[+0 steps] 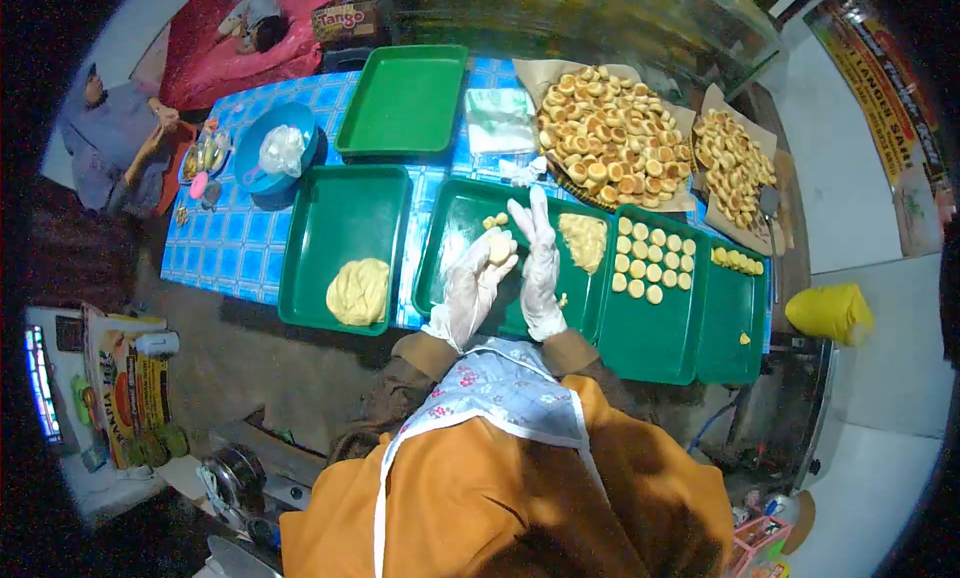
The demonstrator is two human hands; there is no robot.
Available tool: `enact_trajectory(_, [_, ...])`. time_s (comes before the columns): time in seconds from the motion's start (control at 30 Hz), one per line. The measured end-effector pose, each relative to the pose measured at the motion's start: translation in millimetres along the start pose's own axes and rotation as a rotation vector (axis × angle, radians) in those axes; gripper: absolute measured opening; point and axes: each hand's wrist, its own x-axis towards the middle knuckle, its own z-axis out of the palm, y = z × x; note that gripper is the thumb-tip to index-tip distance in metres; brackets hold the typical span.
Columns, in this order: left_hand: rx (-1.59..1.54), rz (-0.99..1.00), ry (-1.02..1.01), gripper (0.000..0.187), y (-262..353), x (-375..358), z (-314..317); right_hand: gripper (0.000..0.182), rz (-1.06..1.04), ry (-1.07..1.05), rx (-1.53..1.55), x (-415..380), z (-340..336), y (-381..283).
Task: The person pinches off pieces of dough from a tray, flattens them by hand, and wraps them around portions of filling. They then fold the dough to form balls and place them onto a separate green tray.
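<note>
Pale dough, shaped into a small ball (501, 249), is resting in the left hand (469, 284), above the middle tray (455, 213), which is green. The gloved left fingers are curling around the ball; the right hand (540, 265), also gloved, is hovering just beside it with fingers extending, released. Within the middle tray, dough bits (495, 221) are lying beyond the left hand, and a dough slab (583, 242) is lying to the right of the right hand. Left of the middle tray, another green tray (341, 203) is holding a dough mound (358, 292). Right of it, a third tray (650, 343) is carrying rows of dough rounds (655, 263). Beyond the middle tray, browned pieces (610, 138) are heaping up on brown paper, and a blue bowl (260, 178) is standing farther left. A person (110, 143) is sitting at far left.
</note>
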Motion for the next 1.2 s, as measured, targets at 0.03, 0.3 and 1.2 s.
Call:
enact_trajectory(0.03, [0.030,0.022,0.002,0.044,0.4,1.4,-0.7,0.073,0.032,-0.011,-0.095,-10.6,-2.4,1.7])
enact_trajectory(0.3, [-0.303,-0.098,-0.077,0.037,0.3,8.1,5.7,0.078,-0.228,-0.110,-0.639,-15.4,-16.1,-14.5])
enact_trajectory(1.2, [-0.032,-0.105,0.000,0.026,-1.4,13.9,-6.2,0.085,-0.055,-0.210,-0.570,-25.6,-34.5,0.1])
